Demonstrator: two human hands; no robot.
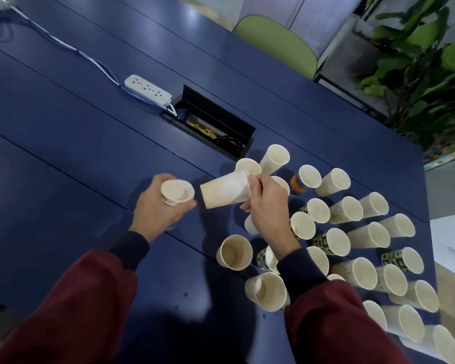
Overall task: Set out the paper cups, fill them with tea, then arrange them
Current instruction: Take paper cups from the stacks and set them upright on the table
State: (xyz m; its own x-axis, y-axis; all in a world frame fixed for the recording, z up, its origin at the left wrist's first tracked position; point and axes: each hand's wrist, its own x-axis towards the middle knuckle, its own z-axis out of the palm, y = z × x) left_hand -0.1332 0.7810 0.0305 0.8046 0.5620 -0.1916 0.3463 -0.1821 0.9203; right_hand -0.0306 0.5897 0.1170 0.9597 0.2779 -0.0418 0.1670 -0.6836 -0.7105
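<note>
- Plain cream paper cup (pixel 222 190): in your R hand (pixel 267 206), lying sideways in the air above the table w/ its base toward your L hand. Your thumb and fingers are pinched on its rim end.
- Small white paper cup stack (pixel 177 191): in your L hand (pixel 155 214), mouth facing up at you, fingers wrapped round the sides. Looks like several are nested; can't tell how many.
- The two hands are near each other but apart, and the held cups don't touch.
- Group of upright paper cups (pixel 334 241): standing on the dark blue slatted table (pixel 90 153), packed close under and to the R of your R hand. Most are cream, some w/ small dots, a few w/ a dark green-black pattern, and one w/ an orange print (pixel 297 185). The near ones show bare bottoms.
- White power strip (pixel 147 89) w/ blue-white cable lies further back, beside an open black cable box (pixel 213 127) set in the tabletop.
- Green chair back (pixel 276 43) and leafy plant (pixel 426 74) stand beyond the far edge.
</note>
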